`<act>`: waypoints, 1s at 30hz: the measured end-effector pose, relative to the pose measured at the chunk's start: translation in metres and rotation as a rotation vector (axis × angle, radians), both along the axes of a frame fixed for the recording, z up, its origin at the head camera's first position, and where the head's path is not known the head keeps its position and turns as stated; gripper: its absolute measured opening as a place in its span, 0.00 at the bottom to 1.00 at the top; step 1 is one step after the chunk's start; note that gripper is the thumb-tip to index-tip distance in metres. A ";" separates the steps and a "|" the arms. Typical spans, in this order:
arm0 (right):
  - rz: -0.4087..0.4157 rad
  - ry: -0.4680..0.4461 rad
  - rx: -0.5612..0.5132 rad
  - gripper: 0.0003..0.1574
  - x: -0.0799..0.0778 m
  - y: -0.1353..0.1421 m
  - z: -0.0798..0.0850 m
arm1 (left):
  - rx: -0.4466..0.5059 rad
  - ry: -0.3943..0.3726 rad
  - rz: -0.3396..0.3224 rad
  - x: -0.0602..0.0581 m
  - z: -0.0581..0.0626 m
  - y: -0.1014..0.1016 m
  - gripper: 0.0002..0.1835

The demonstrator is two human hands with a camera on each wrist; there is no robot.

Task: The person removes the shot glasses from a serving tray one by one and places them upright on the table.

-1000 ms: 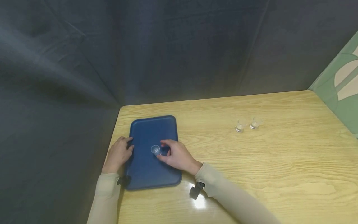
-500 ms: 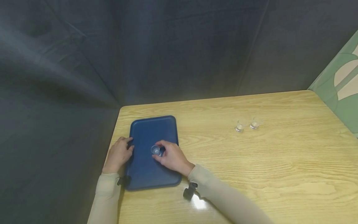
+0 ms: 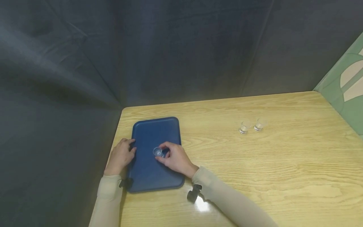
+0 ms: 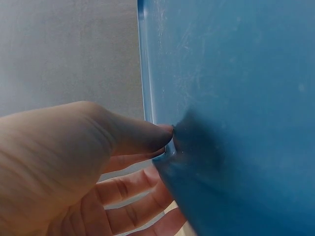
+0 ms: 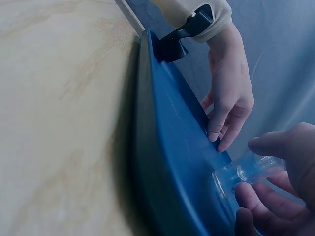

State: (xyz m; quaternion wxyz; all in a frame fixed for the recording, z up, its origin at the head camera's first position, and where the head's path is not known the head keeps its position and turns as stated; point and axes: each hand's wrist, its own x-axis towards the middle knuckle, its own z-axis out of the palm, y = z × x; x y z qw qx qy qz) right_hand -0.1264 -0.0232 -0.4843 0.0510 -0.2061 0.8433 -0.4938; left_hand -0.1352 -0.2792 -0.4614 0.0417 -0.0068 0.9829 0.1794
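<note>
In the head view a blue tray [image 3: 147, 176] lies on the wooden table, and a small clear shot glass [image 3: 157, 152] stands upright near its middle. My right hand [image 3: 177, 160] reaches in from the right and holds this glass between thumb and fingers. In the right wrist view the shot glass [image 5: 229, 176] shows between the right thumb and the fingers, its base towards the tray. My left hand [image 3: 120, 156] grips the tray's left rim. The left wrist view has the left thumb [image 4: 142, 136] over the rim and the other fingers outside and below it.
Two more clear shot glasses, a left one [image 3: 243, 127] and a right one [image 3: 258, 125], stand on the wooden table [image 3: 269, 167] to the right. Dark curtains [image 3: 181, 56] hang behind and at the left. A green patterned cloth [image 3: 350, 94] is at the far right.
My right hand has moved left to the glass, and its thumb and fingers have closed in around it. The glass, the tray and my left hand have stayed in place.
</note>
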 end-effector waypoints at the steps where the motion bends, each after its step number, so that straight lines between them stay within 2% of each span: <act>1: -0.001 0.002 0.003 0.22 0.000 0.000 0.000 | 0.001 -0.001 0.000 0.000 0.000 0.000 0.25; 19: -0.012 0.042 -0.039 0.22 -0.003 0.008 0.001 | 0.005 0.012 -0.005 0.000 0.000 0.001 0.25; 30: -0.043 -0.017 -0.201 0.23 -0.002 0.020 0.000 | 0.000 -0.004 0.009 0.001 0.001 0.003 0.25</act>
